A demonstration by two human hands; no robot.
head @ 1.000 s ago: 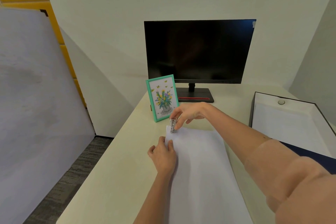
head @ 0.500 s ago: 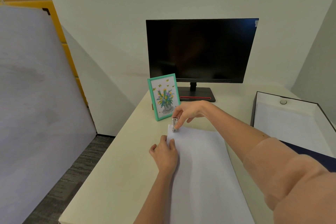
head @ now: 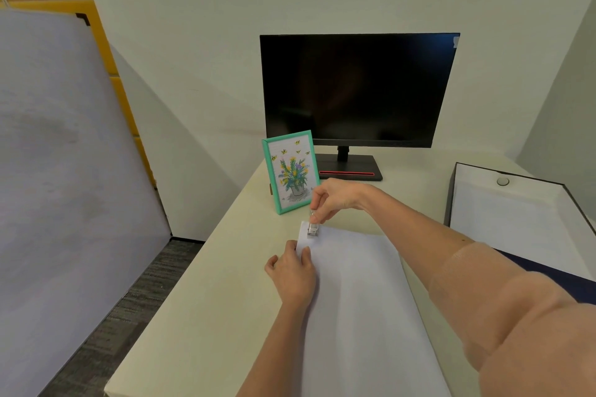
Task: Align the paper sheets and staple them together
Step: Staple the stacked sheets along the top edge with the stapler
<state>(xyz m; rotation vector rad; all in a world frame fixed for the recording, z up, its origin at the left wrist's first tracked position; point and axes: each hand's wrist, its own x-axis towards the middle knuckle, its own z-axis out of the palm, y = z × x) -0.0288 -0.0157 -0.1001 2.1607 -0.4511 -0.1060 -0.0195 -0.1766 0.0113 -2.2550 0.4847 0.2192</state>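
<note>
White paper sheets (head: 354,300) run lengthwise away, and the right hand (head: 335,198) pinches a small clear stapler (head: 312,229) at their far-left corner — left hand (head: 295,274) pressing flat just nearer.

The paper sheets (head: 361,300) are a white stack with squared edges, lying flat in front of the green picture frame (head: 292,171). Their long side runs away from the frame, and their far left corner lies closest to it. The left hand (head: 293,277) rests on their left edge. The stapler (head: 312,229) is small, silvery and partly clear. It sits on that far left corner, just in front of the frame's lower right corner, pinched from above by the right hand (head: 335,200).
</note>
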